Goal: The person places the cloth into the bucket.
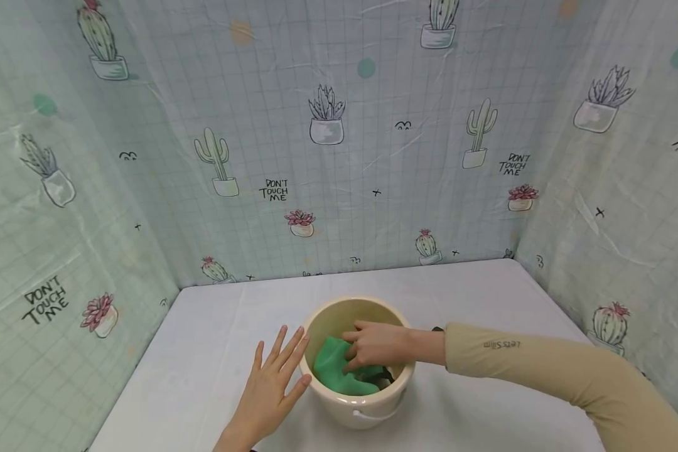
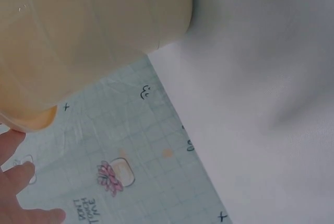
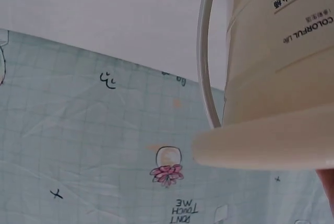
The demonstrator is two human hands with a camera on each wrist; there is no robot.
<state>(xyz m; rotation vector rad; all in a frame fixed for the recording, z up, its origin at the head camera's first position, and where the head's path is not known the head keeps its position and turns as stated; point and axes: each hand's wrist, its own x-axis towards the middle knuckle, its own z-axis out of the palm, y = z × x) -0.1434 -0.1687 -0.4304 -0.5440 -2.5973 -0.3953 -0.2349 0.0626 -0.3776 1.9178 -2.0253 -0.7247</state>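
Note:
A cream plastic bucket stands on the table, with a crumpled green cloth inside. Beside the cloth at the bottom, a dark object shows in part. My right hand reaches over the rim into the bucket, its fingers spread and slightly bent against the cloth. On the left side, my left hand is held with fingers straight and apart, fingertips right at the bucket's rim. In the left wrist view, fingers show below the rim. The right wrist view has the bucket's printed side and mostly hides the right hand.
A white handle hangs down the bucket's front. White cloth covers the table. Curtains with cactus prints rise behind the table and along both sides.

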